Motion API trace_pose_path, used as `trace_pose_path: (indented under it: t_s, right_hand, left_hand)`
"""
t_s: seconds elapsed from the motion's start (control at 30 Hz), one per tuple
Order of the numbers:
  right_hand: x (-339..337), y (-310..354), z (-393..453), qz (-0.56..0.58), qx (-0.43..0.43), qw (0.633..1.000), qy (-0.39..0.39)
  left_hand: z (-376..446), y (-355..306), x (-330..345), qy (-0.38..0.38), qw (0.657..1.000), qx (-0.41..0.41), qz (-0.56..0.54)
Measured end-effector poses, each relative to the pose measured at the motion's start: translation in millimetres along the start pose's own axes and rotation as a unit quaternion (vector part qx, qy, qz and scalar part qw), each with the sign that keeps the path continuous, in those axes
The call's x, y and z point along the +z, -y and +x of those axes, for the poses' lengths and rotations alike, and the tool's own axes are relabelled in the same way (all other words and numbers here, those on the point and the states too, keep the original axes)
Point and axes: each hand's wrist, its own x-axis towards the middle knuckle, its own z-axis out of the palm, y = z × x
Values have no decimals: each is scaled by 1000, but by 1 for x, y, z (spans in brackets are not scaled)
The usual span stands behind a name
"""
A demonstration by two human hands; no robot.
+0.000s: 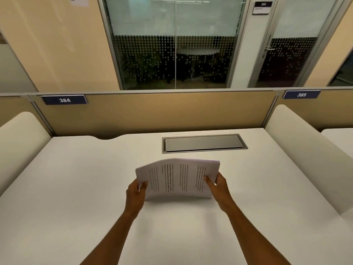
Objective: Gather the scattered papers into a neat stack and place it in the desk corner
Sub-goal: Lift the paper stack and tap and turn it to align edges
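Observation:
A stack of printed white papers (178, 179) stands on its long edge at the middle of the white desk (80, 188), its top bowed a little. My left hand (136, 194) grips the stack's left side and my right hand (217, 186) grips its right side, thumbs on the printed face. The lower edge of the stack touches the desk. No loose sheets lie elsewhere on the desk.
A grey cable hatch (204, 143) is set into the desk just behind the papers. A tan partition (152, 111) runs along the back, with white side dividers at the left (21, 138) and right (298, 146). Desk labels read 384 and 385.

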Motion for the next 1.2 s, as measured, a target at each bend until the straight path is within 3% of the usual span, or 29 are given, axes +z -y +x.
trace_pose_path:
  t_s: [0.17,0.47,0.67,1.07,1.2]
  right_hand:
    - [4,-3,-1,0,18,1000,-10]
    - [7,13,6,0,-11,1000,-18]
    - [10,-8,-6,-9,30,999,-11]
    - [-18,28,20,-34,-3,999,18]
    - [-28,37,31,-103,-29,994,26]
  left_hand:
    - [-7,12,0,-4,1000,-31,-5]
    - [8,-1,-3,-28,1000,-13,-2]
    - [-5,15,-4,-5,998,-39,39]
    - [45,-60,-27,43,980,89,172]
    - [72,-108,-32,36,975,121,183]
